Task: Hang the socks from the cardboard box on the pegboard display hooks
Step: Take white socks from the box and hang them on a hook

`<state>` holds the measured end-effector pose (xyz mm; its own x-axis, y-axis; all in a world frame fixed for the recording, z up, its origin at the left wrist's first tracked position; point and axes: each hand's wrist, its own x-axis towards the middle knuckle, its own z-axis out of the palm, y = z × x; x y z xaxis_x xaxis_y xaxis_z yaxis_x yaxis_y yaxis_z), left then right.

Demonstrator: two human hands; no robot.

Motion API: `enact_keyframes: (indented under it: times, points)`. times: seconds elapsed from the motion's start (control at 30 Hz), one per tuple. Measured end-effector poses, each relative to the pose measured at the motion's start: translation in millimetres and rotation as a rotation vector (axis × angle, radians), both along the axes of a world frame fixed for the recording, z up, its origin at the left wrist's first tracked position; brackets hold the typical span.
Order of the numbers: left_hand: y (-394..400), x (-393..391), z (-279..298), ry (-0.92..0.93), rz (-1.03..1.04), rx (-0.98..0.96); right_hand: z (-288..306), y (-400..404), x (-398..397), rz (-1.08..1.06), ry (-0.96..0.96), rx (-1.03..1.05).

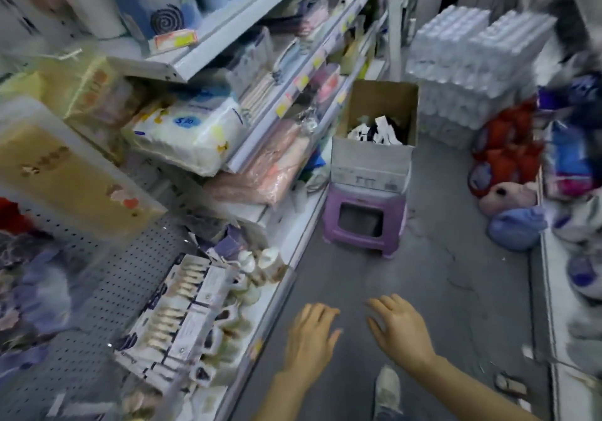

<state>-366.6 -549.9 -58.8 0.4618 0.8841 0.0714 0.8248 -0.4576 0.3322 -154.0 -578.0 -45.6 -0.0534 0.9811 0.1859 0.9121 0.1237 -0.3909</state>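
Aisle: grey concrete floor [456,225] lying open between shelving edges.
Box: brown cardboard box [374,160] sitting on purple plastic stool [365,222].
Hands: left hand [309,339] and right hand [402,326] hovering, fingers spread, holding nothing.

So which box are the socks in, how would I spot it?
Look down the grey aisle floor beside the shelving. There a purple plastic stool stands, and the open cardboard box sits on it. It is the only brown box, with black-and-white packets inside, just left of the stacked water bottles.
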Motion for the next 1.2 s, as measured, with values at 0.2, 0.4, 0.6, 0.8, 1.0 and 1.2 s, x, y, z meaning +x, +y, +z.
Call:
enact_keyframes:
  times: [0.2,0.4,0.6,0.8,1.0,1.2]
  points:
    - [81,79,3,-0.03,-0.093,-0.028,2,67,72,-0.106,-0.006,-0.004]
    - [157,127,3,-0.106,-0.148,-0.011,3,123,112,-0.203,0.012,-0.026]
    - [284,161,9,-0.179,-0.129,0.054,0,206,141,-0.256,0.008,0.007]
    - [422,191,24,-0.195,-0.127,0.058,10,310,170,-0.322,0.013,0.04]
    - [543,228,30,-0.124,-0.153,0.014,17,403,194,-0.393,0.035,0.106]
    - [608,277,9,0.079,-0.195,-0.136,2,461,221,-0.348,0.071,0.002]
